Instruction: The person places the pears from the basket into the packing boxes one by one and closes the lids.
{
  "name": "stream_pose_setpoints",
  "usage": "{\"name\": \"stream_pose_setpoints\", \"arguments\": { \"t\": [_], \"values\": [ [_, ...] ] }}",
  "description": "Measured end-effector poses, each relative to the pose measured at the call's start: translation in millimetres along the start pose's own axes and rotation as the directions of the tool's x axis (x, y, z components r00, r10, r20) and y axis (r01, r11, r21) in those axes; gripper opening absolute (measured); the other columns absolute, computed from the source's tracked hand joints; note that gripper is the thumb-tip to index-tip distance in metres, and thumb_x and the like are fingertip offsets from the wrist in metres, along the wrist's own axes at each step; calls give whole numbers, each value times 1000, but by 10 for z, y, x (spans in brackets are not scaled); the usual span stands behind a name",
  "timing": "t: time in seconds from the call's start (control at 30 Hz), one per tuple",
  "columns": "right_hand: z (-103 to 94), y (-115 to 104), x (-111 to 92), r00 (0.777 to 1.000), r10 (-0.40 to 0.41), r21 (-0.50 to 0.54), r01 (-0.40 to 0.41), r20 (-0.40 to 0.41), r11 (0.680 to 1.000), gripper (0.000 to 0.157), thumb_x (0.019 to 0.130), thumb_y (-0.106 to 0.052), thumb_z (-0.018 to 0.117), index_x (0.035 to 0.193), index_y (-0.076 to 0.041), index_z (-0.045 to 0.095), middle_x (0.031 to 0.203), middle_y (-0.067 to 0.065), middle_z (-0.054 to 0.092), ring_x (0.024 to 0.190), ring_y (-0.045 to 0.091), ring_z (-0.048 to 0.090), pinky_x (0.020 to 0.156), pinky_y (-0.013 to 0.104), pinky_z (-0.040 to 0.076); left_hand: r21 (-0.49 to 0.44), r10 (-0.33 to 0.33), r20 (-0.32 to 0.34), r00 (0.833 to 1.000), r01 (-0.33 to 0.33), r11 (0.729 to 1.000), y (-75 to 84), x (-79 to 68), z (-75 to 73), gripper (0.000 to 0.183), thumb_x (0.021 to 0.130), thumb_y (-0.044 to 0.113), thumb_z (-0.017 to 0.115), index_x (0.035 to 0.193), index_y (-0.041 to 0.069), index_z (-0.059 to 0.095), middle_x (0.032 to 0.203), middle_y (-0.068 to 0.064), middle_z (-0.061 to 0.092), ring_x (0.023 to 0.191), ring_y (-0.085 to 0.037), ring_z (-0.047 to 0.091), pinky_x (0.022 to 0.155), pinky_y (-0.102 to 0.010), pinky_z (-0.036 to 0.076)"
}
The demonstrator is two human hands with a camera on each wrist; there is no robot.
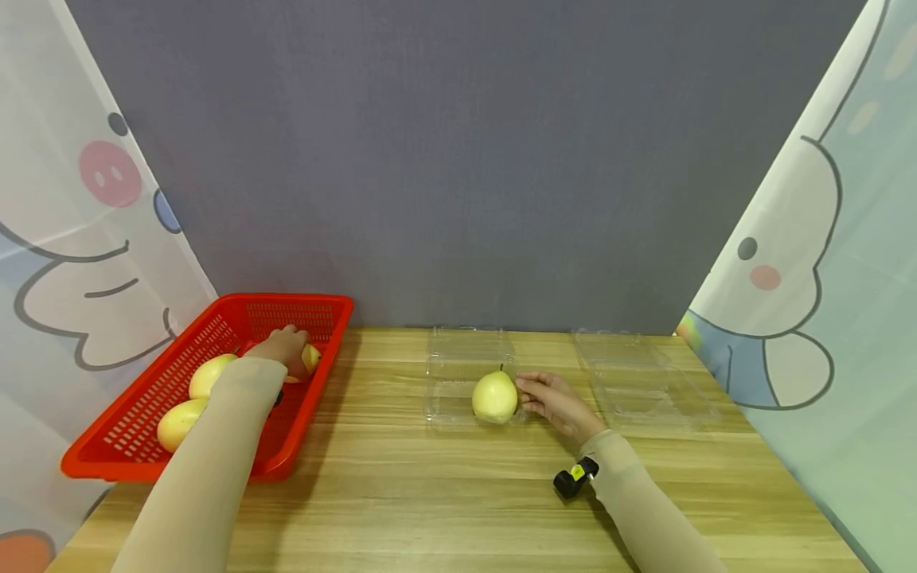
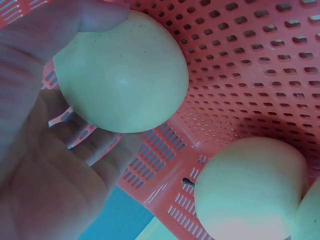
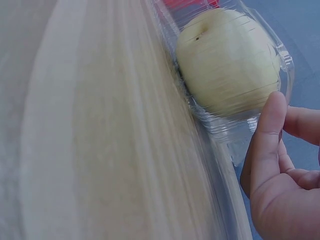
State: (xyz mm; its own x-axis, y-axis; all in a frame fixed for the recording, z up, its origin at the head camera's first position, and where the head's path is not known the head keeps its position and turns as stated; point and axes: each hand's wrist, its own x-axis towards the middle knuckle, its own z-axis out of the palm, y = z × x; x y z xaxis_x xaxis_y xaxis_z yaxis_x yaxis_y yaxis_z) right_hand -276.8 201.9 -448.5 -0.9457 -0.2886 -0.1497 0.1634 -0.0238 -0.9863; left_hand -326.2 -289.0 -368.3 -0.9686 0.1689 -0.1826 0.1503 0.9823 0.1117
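Observation:
Inside the red basket (image 1: 301, 434), my left hand (image 1: 282, 348) holds a yellow pear (image 2: 122, 75), its thumb across one side and its fingers curled round the other. Another pear (image 2: 247, 187), stem showing, lies beside it in the left wrist view. A pale yellow-green pear (image 1: 494, 396) sits in a clear plastic clamshell box (image 1: 444, 410) at mid-table, stem up in the head view. On the right of that box, my right hand (image 1: 559, 404) pinches the clear rim between thumb and forefinger, close beside the pear.
A second clear clamshell box (image 1: 645, 390) stands open on the right side of the wooden table (image 1: 401, 501). More yellow pears (image 1: 179, 426) lie at the basket's left. A grey panel (image 1: 458, 159) closes off the back, with printed cloths at both sides.

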Motion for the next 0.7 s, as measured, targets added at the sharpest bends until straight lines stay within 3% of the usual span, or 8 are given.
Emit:
{"name": "stream_pose_setpoints", "arguments": {
  "t": [0.27,0.43,0.57,0.7],
  "values": [
    [8,-4,3,1000,5,-10,-5,-12,1000,48,104,-13,56,140,12,39,105,8,55,85,12,56,73,21,55,-43,-5,17,1000,6,999,-10,4,-16,75,66,8,80,132,-9,50,112,-25,51,100,-40,50,79,-56,51],
    [6,-1,11,1000,6,-5,-6,-12,1000,48,104,-13,56,140,12,39,103,7,55,84,12,56,72,21,55,-46,7,22,1000,-6,999,-26,8,-17,83,64,8,82,137,-11,46,118,-27,52,102,-41,50,81,-56,51],
    [6,2,10,1000,7,-8,-7,-10,1000,48,104,-13,56,141,12,39,104,7,55,84,11,56,72,21,55,-18,29,8,1000,-28,999,-22,-21,-36,72,65,11,79,129,-9,52,114,-25,55,98,-38,52,76,-53,51],
    [4,1,11,1000,8,-12,-8,-9,1000,47,104,-14,56,140,11,39,105,7,55,84,11,55,72,21,55,-20,49,-3,999,-49,999,-13,-64,-60,54,66,11,78,113,-5,57,98,-18,56,89,-34,52,71,-46,49]
  ]
}}
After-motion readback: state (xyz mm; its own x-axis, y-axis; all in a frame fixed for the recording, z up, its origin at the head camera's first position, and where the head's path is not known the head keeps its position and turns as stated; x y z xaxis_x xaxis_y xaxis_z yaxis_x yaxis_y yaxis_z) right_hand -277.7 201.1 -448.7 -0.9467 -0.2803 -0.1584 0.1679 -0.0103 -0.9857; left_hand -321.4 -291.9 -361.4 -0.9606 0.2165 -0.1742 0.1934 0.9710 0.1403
